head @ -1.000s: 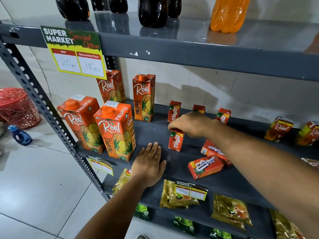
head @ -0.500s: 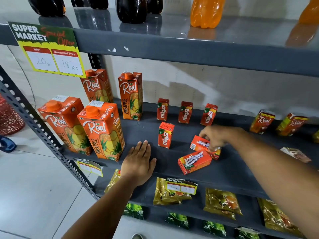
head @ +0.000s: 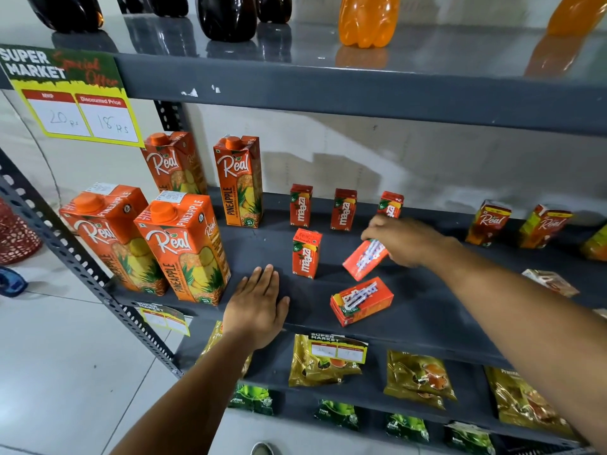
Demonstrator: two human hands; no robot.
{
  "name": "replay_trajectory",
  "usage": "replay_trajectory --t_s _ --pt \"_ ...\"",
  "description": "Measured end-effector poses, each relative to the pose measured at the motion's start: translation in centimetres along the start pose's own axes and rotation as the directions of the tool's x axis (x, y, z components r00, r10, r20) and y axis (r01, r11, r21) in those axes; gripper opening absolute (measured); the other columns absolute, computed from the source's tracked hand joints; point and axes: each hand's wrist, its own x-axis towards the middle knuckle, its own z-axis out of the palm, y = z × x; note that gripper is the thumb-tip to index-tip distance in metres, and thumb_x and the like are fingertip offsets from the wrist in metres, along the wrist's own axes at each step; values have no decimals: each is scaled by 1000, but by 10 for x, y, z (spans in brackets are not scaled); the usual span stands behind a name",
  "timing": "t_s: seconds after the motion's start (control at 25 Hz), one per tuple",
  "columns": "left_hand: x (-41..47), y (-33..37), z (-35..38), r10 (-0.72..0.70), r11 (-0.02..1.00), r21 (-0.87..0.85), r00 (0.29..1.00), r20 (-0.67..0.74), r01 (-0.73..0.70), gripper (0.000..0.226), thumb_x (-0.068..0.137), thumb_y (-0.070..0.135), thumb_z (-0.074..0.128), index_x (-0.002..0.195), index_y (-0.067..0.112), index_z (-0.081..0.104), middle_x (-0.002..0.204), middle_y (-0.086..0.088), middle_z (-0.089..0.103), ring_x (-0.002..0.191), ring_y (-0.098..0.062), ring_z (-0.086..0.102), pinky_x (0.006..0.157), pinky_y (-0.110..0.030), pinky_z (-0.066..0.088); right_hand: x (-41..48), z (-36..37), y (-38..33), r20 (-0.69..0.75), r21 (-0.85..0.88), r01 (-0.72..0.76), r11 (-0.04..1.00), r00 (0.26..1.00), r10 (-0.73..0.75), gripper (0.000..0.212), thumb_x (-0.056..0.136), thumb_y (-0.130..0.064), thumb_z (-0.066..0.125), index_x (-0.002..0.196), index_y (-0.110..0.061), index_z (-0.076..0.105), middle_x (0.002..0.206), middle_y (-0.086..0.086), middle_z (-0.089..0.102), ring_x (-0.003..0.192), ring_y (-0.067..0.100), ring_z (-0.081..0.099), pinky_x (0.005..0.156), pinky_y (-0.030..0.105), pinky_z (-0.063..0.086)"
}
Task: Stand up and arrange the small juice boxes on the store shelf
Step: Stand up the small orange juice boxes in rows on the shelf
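Three small red juice boxes stand upright in a back row on the dark grey shelf; the rightmost is partly hidden by my right hand. A fourth small juice box stands alone in front of them. My right hand grips a tilted small juice box, lifted off the shelf at one end. Another small juice box lies flat nearer the front edge. My left hand rests flat, fingers spread, on the shelf's front edge, holding nothing.
Several tall pineapple juice cartons stand at the left. Other small juice boxes stand at the right, one lying flat. Bottles sit on the shelf above; gold packets lie below. A price card hangs upper left.
My right hand left the upright front box, moved right, took hold of a lying box and has tipped it up off the shelf. The left hand stayed put.
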Motion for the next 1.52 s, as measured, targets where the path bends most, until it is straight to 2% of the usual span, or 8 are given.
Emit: replay_trajectory --t_s 0.36,0.6,0.8,0.92,1.12,1.32,1.4,1.52 --pt "-1 1 0 -4 1000 0 1000 -6 4 81 85 55 -1 148 10 18 159 -7 16 146 -22 10 116 -35 6 8 -25 -25 8 -175 403 898 913 -408 41 94 -16 46 135 -22 51 138 1 53 124 26 51 95 42 48" --pt "0 -1 2 -3 1000 3 1000 -6 3 79 86 55 0 149 10 17 159 -6 15 146 -21 8 116 -34 4 3 -40 -27 39 -206 404 891 914 -405 53 88 -6 59 138 -24 50 144 -3 52 131 20 45 101 39 46" --pt "0 -1 2 -3 1000 8 1000 -5 3 79 86 55 0 149 11 16 159 -5 14 146 -21 7 115 -33 3 10 -38 -37 105 3 5 1000 994 -5 51 85 -51 61 120 -15 58 110 6 65 92 23 61 73 35 51" --pt "-1 -1 2 -1 1000 11 1000 -10 1 79 86 55 1 149 10 18 159 -6 15 146 -22 9 116 -34 4 19 -34 -58 129 21 -265 964 957 260 50 87 -60 49 98 -13 60 78 4 58 76 22 58 65 32 45" --pt "0 0 2 3 1000 10 1000 -12 -3 79 86 54 0 149 10 17 159 -6 14 146 -21 8 116 -34 3 15 -38 -57 91 34 -298 954 951 294 66 80 -78 44 100 -16 55 84 0 60 81 21 58 63 31 44" --pt "0 0 4 9 1000 3 1000 -23 -9 78 87 54 3 148 9 20 158 -7 17 146 -22 10 116 -34 5 -29 -45 -43 -220 270 -90 959 963 153 23 86 -41 61 102 -23 61 100 -6 63 91 18 62 65 27 40" --pt "1 2 4 9 1000 -2 1000 -30 -9 77 88 53 5 147 7 23 157 -9 20 145 -24 13 115 -36 7 -49 -25 -54 -134 285 82 955 990 -46 18 88 -30 60 105 -26 63 103 -9 57 99 17 59 70 28 42" --pt "-1 1 4 10 1000 2 1000 -28 -10 75 89 52 9 146 6 27 156 -10 24 145 -25 17 115 -36 10 -63 18 -78 143 187 151 971 973 -179 53 90 -18 58 139 -29 42 139 -4 43 126 21 45 95 37 46"
